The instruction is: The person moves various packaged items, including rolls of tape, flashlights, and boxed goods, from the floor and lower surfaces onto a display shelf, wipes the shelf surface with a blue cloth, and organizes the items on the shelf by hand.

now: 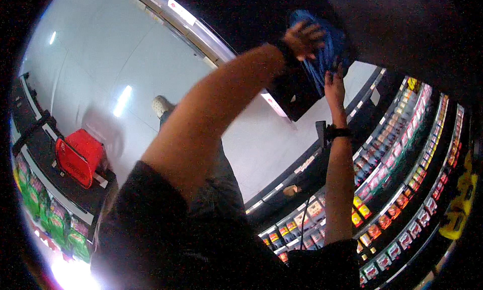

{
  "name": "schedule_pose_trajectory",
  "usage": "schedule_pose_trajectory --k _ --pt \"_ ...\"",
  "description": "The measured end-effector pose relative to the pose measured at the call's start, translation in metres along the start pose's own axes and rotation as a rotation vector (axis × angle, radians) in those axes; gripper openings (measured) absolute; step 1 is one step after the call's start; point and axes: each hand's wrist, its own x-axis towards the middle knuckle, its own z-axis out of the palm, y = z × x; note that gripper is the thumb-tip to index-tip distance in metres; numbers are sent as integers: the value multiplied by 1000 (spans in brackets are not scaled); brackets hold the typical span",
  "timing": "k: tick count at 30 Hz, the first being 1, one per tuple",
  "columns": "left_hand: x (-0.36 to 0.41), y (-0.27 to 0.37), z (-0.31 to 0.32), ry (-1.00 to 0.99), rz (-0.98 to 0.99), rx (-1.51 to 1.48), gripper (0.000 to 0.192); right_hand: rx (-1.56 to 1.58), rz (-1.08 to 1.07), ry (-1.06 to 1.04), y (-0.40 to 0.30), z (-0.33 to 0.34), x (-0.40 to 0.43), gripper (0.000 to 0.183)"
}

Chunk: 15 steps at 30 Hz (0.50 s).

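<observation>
A crumpled blue cloth (328, 44) lies against a dark surface at the upper middle right. My left hand (306, 39), a dark band at its wrist, rests on the cloth's left side with fingers spread; it is slightly blurred. At the cloth's lower edge is my right hand (335, 88), its fingertips on the fabric and seeming to grip it. A black band (337, 132) circles my right wrist. What lies under the cloth is hidden.
Shelves of packaged goods (392, 210) curve along the right. A red shopping basket (80, 158) is at the left, near green packs (45, 207). A pale shoe (162, 105) shows on the light floor (102, 63). A dark cable (303, 225) hangs near my right arm.
</observation>
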Motion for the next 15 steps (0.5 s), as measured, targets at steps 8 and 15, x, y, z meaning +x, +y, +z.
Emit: schedule_pose_trajectory --k 8,15 --pt "-85 -103 6 232 -75 38 66 129 -197 146 -42 22 1 43" --pt "-135 -21 -42 -14 -298 -54 72 159 -438 181 -21 24 -1 51"
